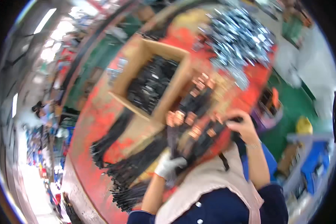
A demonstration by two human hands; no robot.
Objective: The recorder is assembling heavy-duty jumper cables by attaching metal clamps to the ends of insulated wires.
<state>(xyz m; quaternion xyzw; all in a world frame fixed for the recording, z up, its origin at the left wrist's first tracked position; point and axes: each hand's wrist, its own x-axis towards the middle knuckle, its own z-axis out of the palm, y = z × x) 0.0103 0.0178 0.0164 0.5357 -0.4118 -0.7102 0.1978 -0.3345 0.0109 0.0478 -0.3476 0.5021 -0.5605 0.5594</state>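
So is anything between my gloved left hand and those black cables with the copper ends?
Nothing visible. The gloved left hand is already on the bundle of black cables, and the bare right hand touches their far end. The picture is blurred, so the grip itself is unclear.

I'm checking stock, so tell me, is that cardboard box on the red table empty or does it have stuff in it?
Not empty. The open-topped cardboard box holds a heap of small black parts; blur hides what they are.

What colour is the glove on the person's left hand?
White, possibly light grey; the picture is blurred. The gloved left hand rests on black cable bundles on the red worktable, in the head view.
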